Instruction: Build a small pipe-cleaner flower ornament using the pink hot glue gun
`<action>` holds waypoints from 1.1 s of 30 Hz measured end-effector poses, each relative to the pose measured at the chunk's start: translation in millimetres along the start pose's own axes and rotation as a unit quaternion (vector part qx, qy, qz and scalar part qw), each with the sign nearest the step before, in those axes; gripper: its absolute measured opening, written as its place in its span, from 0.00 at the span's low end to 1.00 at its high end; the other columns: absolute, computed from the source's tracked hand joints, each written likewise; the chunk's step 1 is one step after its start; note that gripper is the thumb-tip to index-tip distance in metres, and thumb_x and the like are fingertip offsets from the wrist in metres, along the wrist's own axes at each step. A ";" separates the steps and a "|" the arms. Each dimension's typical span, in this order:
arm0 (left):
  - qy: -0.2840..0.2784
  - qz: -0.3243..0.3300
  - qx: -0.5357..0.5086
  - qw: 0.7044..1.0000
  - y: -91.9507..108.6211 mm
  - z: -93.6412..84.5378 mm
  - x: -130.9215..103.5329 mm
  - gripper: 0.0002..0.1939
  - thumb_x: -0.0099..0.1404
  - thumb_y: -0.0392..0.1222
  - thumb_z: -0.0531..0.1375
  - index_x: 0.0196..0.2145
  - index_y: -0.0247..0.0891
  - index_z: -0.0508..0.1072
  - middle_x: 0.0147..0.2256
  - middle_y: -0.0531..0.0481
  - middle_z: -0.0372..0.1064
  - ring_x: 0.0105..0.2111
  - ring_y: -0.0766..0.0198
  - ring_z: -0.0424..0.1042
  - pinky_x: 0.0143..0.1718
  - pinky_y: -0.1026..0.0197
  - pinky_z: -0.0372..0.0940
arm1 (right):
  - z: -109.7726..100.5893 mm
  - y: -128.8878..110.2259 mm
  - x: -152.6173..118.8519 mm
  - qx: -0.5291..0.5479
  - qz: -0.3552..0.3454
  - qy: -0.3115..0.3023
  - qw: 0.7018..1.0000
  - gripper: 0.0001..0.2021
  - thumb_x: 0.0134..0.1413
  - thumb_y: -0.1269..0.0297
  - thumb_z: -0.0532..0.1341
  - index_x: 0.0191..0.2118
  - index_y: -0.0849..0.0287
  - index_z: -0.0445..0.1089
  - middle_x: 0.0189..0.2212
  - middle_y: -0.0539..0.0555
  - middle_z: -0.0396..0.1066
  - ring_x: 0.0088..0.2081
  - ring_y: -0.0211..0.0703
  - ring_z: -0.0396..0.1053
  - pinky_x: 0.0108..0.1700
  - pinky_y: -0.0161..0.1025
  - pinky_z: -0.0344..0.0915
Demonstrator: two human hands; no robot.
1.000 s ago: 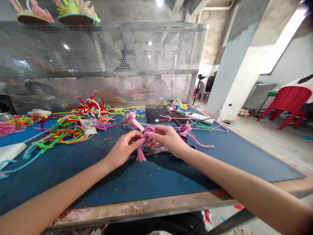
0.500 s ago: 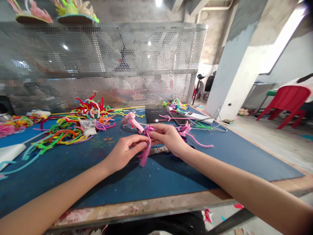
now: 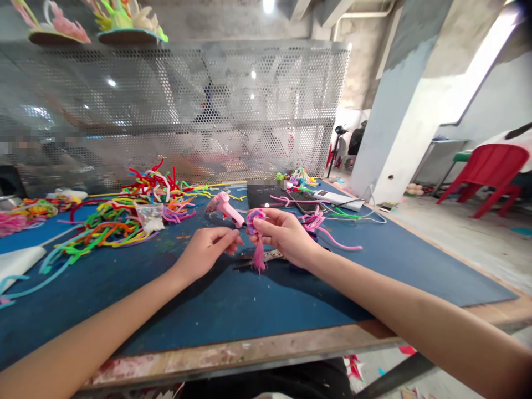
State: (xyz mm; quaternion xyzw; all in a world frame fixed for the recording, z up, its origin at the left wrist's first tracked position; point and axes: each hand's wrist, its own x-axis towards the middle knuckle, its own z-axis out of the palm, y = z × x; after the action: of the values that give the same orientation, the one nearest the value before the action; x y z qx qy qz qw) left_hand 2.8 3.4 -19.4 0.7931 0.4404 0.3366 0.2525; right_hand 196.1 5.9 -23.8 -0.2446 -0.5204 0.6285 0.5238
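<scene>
My right hand (image 3: 286, 233) pinches a small pink and purple fuzzy ornament (image 3: 254, 221), and a pink tassel (image 3: 259, 256) hangs straight down from it. Just left of the ornament is my left hand (image 3: 211, 249), apart from it, with thumb and fingers pressed together; whether anything is between them I cannot make out. Under the tassel lies a pair of scissors (image 3: 272, 256) on the blue mat, its handles partly hidden by my right hand. A pink glue gun (image 3: 228, 209) rests behind my hands.
Colourful pipe cleaners (image 3: 120, 219) are heaped at the left, with a clear bag of white pieces (image 3: 150, 216) beside them. Pink pipe cleaners (image 3: 313, 219), a black box (image 3: 264, 195), a phone (image 3: 306, 200) and a white power bank (image 3: 338, 199) lie behind my right hand. A perforated metal screen (image 3: 174, 111) stands at the back.
My left hand has let go of the tassel and drawn back to the left. The ornament has turned in my right hand, and its tassel now hangs freely.
</scene>
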 end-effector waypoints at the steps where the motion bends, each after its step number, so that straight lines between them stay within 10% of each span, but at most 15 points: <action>1: -0.004 0.004 0.020 1.000 -1.6 -0.9 1.0 0.20 0.65 0.53 0.52 0.30 0.35 0.75 0.28 0.49 0.74 0.29 0.62 0.71 0.33 0.63 0.63 | -0.9 -0.3 0.5 -0.009 -0.005 0.006 1.000 0.17 0.40 0.60 0.70 0.38 0.61 0.72 0.26 0.49 0.72 0.25 0.33 0.70 0.29 0.32 0.67; 20: -0.159 0.119 0.138 0.970 -22.1 -1.6 14.9 0.11 0.65 0.44 0.54 0.30 0.37 0.72 0.33 0.49 0.67 0.37 0.62 0.66 0.43 0.61 0.59 | -13.4 2.7 11.4 0.010 -0.018 0.116 0.993 0.16 0.37 0.58 0.69 0.31 0.61 0.68 0.21 0.48 0.69 0.20 0.28 0.61 0.23 0.28 0.59; 33: -0.037 0.084 0.165 0.982 -24.2 14.3 23.0 0.07 0.63 0.39 0.54 0.36 0.37 0.71 0.38 0.46 0.73 0.40 0.57 0.70 0.45 0.55 0.63 | -29.8 -0.6 17.6 0.051 0.031 0.197 0.979 0.10 0.44 0.64 0.66 0.28 0.61 0.63 0.19 0.47 0.66 0.17 0.26 0.56 0.19 0.26 0.55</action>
State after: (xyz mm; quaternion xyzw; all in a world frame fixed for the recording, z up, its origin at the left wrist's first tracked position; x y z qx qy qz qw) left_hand 9.7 33.7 -38.3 0.8698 0.4124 0.2497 0.1051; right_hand 215.9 33.8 -29.1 -0.3531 -0.3665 0.6096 0.6078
